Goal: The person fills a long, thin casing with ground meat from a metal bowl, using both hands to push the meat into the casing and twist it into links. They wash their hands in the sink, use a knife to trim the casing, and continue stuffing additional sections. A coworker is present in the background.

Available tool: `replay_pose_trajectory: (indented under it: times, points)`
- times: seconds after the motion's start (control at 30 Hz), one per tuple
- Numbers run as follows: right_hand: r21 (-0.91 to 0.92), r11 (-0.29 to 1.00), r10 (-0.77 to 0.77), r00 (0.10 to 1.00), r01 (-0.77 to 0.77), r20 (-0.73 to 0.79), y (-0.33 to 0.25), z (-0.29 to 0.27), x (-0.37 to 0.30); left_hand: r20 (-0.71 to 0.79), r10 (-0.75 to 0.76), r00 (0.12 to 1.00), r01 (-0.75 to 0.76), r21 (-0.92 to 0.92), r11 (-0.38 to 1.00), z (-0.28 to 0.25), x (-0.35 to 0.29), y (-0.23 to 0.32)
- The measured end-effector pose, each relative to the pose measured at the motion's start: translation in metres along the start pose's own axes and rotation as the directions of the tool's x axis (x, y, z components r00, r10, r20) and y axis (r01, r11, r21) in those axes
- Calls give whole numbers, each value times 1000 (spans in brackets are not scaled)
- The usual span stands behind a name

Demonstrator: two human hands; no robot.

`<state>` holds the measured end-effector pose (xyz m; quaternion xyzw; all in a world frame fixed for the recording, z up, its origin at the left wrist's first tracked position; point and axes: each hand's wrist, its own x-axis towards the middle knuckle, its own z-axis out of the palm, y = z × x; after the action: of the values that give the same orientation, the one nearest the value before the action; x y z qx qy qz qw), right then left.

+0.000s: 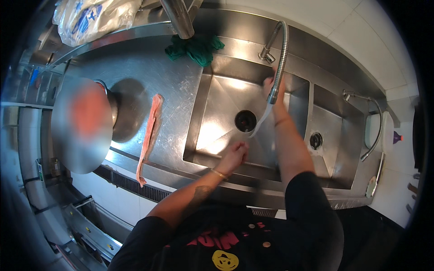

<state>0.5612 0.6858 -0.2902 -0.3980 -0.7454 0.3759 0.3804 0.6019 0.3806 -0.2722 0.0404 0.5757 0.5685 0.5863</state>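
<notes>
Water (261, 123) runs from the hanging spout of a coiled steel sink tap (284, 49) into the large sink basin (217, 92). My left hand (235, 156) is over the basin's near side, its fingers curled with nothing visible in them. Stretched across the basin, my right hand (274, 86) is below the tap's base, beside the hose. The hose partly covers it and motion smears its fingers, so what it touches is unclear. A long, thin pink strip, like raw meat or fish (149, 131), lies on the steel counter left of the basin.
A round steel pan (68, 151) with blurred orange-red on its surface stands at the left. Green cloth (197, 50) lies behind the basin; a plastic bag (97, 18) sits on the upper-left shelf. To the right are a second basin (332, 149) and tap (377, 131).
</notes>
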Motion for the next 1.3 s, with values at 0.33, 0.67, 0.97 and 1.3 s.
replay_pose_trajectory:
  times: [0.33, 0.67, 0.97, 1.3]
  points:
    - [-380, 798, 602, 610, -467, 515, 29, -34, -209, -353, 36, 935, 3, 109, 994, 35, 133, -90]
    - [-414, 640, 751, 415, -648, 513, 33, -26, -225, 33, -81, 996, 10, 878, 479, -10, 151, -81]
    - [414, -30, 745, 256, -910, 616, 69, -20, -269, -230, -263, 937, 261, -42, 964, 29, 143, -99]
    - [340, 37, 693, 269, -940, 669, -16, -15, -252, -129, -233, 964, 250, 132, 959, -2, 130, -78]
